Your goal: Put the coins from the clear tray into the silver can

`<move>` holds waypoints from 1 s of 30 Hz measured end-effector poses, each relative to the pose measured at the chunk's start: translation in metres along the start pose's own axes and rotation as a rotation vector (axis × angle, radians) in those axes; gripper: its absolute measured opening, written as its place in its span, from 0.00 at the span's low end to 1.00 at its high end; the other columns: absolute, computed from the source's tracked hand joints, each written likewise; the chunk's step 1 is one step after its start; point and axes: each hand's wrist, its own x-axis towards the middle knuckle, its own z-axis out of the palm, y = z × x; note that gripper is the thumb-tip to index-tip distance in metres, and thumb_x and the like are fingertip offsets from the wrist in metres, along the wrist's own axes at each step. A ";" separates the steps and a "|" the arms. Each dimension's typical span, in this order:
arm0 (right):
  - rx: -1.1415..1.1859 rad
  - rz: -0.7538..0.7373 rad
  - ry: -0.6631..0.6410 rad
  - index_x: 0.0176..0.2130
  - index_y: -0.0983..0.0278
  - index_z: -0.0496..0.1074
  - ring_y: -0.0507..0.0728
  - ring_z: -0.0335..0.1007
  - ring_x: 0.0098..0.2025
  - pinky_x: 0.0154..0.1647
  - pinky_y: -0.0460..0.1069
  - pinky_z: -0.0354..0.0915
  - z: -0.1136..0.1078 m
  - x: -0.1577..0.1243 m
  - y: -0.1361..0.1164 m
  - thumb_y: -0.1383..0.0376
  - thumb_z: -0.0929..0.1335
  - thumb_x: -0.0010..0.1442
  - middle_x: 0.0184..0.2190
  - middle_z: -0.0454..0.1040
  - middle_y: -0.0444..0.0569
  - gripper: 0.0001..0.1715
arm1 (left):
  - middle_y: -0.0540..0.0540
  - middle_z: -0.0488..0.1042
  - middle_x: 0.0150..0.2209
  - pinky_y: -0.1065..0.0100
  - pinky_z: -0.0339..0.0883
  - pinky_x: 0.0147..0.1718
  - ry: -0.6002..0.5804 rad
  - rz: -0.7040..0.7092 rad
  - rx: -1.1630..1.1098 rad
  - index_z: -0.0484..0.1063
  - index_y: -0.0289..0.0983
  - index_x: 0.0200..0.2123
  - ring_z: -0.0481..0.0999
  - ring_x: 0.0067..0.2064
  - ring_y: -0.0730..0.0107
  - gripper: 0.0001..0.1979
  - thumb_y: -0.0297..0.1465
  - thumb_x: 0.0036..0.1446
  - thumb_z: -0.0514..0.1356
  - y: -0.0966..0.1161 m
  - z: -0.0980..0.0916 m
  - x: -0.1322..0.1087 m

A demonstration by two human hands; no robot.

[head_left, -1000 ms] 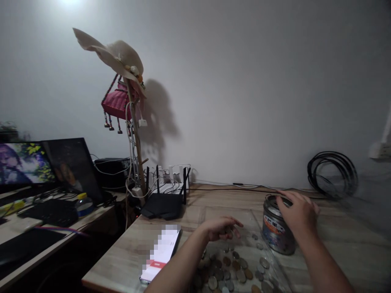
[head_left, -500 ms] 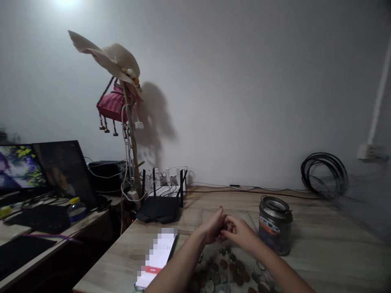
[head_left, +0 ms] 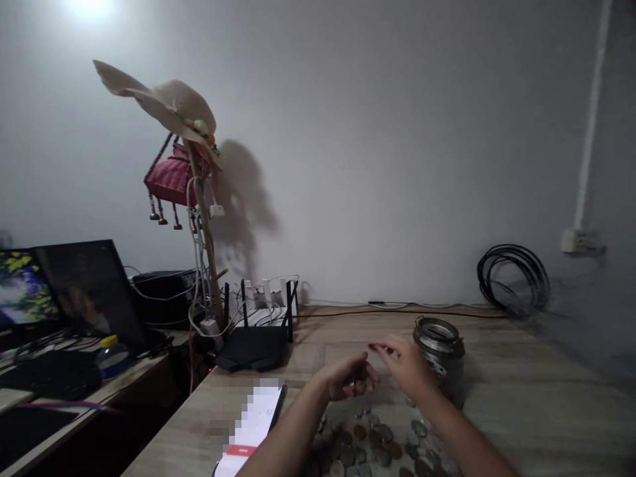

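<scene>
Palm up, my left hand (head_left: 350, 377) hovers over the table with its fingers curled, and a small shiny coin shows in the palm. My right hand (head_left: 410, 368) is just to its right, thumb and fingertips pinched together; anything between them is too small to make out. Below both hands lie many loose coins (head_left: 360, 433), silver and copper-brown, partly hidden by my forearms. A metal-grey jar (head_left: 451, 381) with a slotted lid (head_left: 437, 329) and a label stands right behind my right hand, which covers part of it.
A lit phone (head_left: 253, 424) lies left of my left forearm. Behind it sits a black router (head_left: 256, 348) with antennas, beside a wooden stand holding a hat (head_left: 173, 106) and a pink bag (head_left: 171, 180). Coiled black cable (head_left: 514, 278) rests against the wall. Monitors (head_left: 82, 291) occupy the left desk.
My hands were together and are now apart: the right has moved up and right from the left palm, toward the jar. The left fingers have loosened. The whole view has shifted slightly.
</scene>
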 end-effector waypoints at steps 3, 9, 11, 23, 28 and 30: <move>-0.274 0.009 0.386 0.33 0.62 0.72 0.56 0.64 0.36 0.37 0.49 0.57 -0.039 0.006 0.013 0.60 0.60 0.52 0.31 0.72 0.50 0.14 | 0.51 0.63 0.17 0.76 0.29 0.12 0.088 -0.024 -0.054 0.64 0.32 0.25 0.53 0.12 0.84 0.12 0.35 0.49 0.47 0.001 0.001 -0.001; -0.491 0.299 0.454 0.28 0.61 0.73 0.57 0.64 0.31 0.27 0.48 0.56 -0.082 0.010 0.057 0.57 0.62 0.47 0.26 0.73 0.48 0.14 | 0.47 0.69 0.22 0.77 0.35 0.13 0.191 0.030 -0.067 0.64 0.33 0.30 0.57 0.14 0.83 0.11 0.26 0.40 0.48 0.002 0.004 -0.003; -0.499 0.318 0.378 0.26 0.61 0.73 0.57 0.64 0.31 0.28 0.48 0.55 -0.079 0.011 0.065 0.57 0.62 0.46 0.25 0.73 0.48 0.14 | 0.45 0.70 0.25 0.77 0.35 0.13 0.189 0.027 -0.059 0.65 0.33 0.32 0.58 0.15 0.84 0.12 0.27 0.40 0.49 0.003 0.005 -0.004; -0.245 -0.040 0.311 0.31 0.63 0.71 0.55 0.63 0.34 0.37 0.49 0.56 -0.038 0.004 0.009 0.62 0.60 0.52 0.30 0.71 0.50 0.13 | 0.41 0.70 0.26 0.76 0.31 0.13 0.083 0.024 -0.090 0.63 0.33 0.39 0.53 0.14 0.84 0.26 0.46 0.52 0.39 0.006 0.004 -0.008; -0.056 -0.031 -0.338 0.26 0.62 0.70 0.51 0.62 0.29 0.29 0.46 0.55 0.017 -0.009 -0.013 0.63 0.63 0.47 0.25 0.69 0.45 0.07 | 0.50 0.61 0.19 0.77 0.33 0.13 0.099 0.046 -0.092 0.65 0.34 0.36 0.55 0.14 0.82 0.30 0.51 0.51 0.37 0.001 0.002 -0.003; -0.050 -0.043 -0.395 0.25 0.62 0.69 0.51 0.62 0.29 0.29 0.45 0.55 0.025 -0.012 -0.014 0.66 0.63 0.47 0.25 0.69 0.44 0.05 | 0.52 0.58 0.17 0.78 0.33 0.13 0.101 0.053 -0.059 0.65 0.34 0.34 0.55 0.14 0.82 0.30 0.52 0.50 0.38 -0.001 0.002 -0.001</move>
